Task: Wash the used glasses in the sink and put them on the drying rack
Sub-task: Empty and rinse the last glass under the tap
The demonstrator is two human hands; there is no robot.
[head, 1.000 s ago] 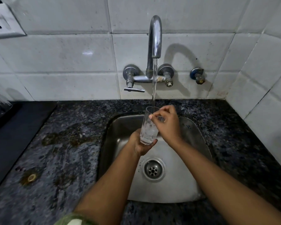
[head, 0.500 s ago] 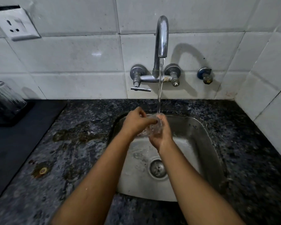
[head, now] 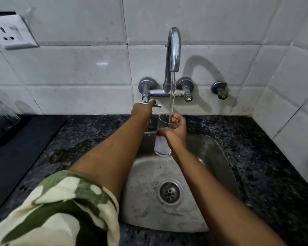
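Head view, two hands, left hand on tap lever, right hand holding one glass

Head-worn wide-angle camera looks forward and down, close over the sink, facing the tiled wall.

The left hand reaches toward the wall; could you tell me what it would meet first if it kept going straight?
The left hand is already at the tap handle; contact is unclear. Past it lies the tiled wall.

The curved chrome tap overhangs the steel sink at its back edge; the basin's front half lies open.
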